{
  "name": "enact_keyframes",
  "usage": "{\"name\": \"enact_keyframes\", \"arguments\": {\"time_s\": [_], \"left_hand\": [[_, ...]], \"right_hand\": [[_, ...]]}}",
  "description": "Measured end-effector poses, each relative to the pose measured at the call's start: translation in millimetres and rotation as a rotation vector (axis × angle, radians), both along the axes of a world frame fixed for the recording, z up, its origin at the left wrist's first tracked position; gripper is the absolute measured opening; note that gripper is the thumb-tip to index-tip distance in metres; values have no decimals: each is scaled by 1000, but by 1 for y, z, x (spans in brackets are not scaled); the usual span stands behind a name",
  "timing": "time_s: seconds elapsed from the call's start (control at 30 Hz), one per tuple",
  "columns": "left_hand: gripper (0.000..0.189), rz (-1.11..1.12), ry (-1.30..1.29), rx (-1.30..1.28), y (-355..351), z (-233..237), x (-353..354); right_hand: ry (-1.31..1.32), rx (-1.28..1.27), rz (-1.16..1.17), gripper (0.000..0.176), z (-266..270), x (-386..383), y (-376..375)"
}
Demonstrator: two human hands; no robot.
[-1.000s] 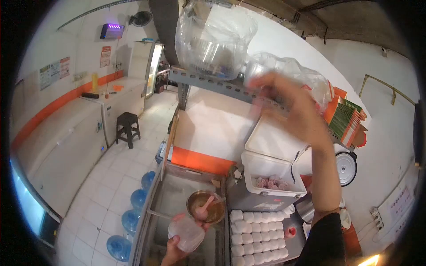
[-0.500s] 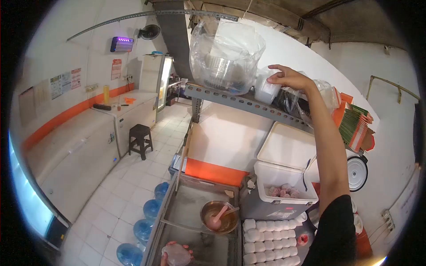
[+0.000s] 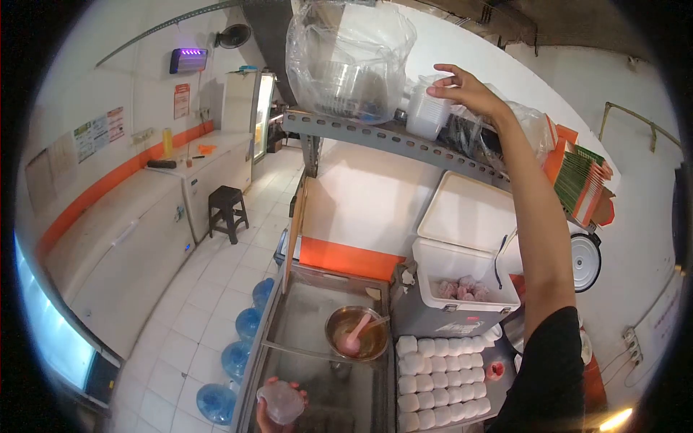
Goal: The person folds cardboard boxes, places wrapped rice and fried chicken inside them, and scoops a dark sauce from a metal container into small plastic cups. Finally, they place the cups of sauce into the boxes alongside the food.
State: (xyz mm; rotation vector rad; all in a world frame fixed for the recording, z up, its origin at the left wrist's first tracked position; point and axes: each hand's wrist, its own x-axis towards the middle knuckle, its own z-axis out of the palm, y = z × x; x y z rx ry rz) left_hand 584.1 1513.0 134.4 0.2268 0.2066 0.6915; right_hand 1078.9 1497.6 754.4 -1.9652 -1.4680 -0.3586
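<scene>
My right hand (image 3: 462,90) is raised to the metal shelf (image 3: 404,143), its thumb and a finger at the top of a stack of white translucent plastic containers (image 3: 429,108). Whether the fingers grip the stack or only touch it is unclear. Low in the view, my left hand (image 3: 268,413) is wrapped round a round translucent container (image 3: 283,403), above the open chest. Beyond it, a metal bowl (image 3: 336,328) holds brown liquid and a pink ladle (image 3: 355,335). A large clear plastic bag (image 3: 350,61) with clear items inside stands left of the stack.
An open cooler (image 3: 462,317) holds pinkish bundles. Beside the chest (image 3: 249,382) are rows of white rounded items (image 3: 440,382). Blue water bottles (image 3: 216,403), a dark stool (image 3: 227,209) and white freezers (image 3: 123,252) are to the left. Clear bags and red-green packaging (image 3: 585,187) occupy the shelf's right.
The view has shifted, so the shelf appears higher and further left. My right hand remains at the container stack. The container in my left hand has turned and appears slightly higher.
</scene>
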Motion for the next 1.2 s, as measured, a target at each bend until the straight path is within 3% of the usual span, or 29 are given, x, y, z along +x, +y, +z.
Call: {"name": "enact_keyframes", "arguments": {"time_s": [0.07, 0.13, 0.23, 0.33, 0.4, 0.43, 0.47, 0.53, 0.57, 0.6, 0.73, 0.8, 0.87, 0.93, 1.03, 1.17, 1.2], "left_hand": [[73, -40, -140, -9, 1, 5, 4], [74, -3, -53, 79, -2, 17, 5], [72, 19, -25, 120, -6, 31, 5], [76, 9, -38, 141, -6, 32, 13], [78, 1, -43, 169, -4, 31, 18], [78, 0, -45, 183, -2, 35, 17], [77, 3, -39, 179, -4, 37, 15], [78, 99, 55, 167, -10, 48, 15], [78, 119, 87, 155, -10, 51, 12], [77, 129, 121, 149, -7, 50, 9], [75, 223, 268, 174, 2, 21, 5], [74, 228, 320, 195, 4, 18, 1], [74, 222, 372, 217, 0, 23, -2], [71, 204, 405, 217, -1, 27, -1], [66, 186, 445, 234, -4, 31, 4], [67, 163, 469, 340, -5, 42, 15], [65, 156, 469, 361, -7, 45, 17]], "right_hand": [[15, -18, -21, 100, -1, -6, -1], [57, -7, -26, 93, -2, -6, -1], [-15, 80, -20, 101, -3, -10, -1], [-225, 339, 87, 92, 3, -3, 6], [-235, 500, 224, 79, 9, -12, -5], [-276, 545, 245, 64, 2, -35, -20], [-277, 548, 266, 68, -7, -56, -36], [-132, 479, 484, 68, -75, -117, -67], [-306, 399, 330, 70, -122, -101, -69], [-176, 326, 338, 70, -180, -119, -77], [550, -140, 350, 69, -492, -206, -99], [715, -309, 343, 69, -628, -256, -122], [705, -383, 359, 69, -718, -286, -145], [621, -355, 392, 70, -771, -296, -160], [512, -324, 436, 71, -801, -286, -169], [220, -494, 317, 75, -768, -279, -176], [323, -483, 361, 78, -750, -277, -176]]}}
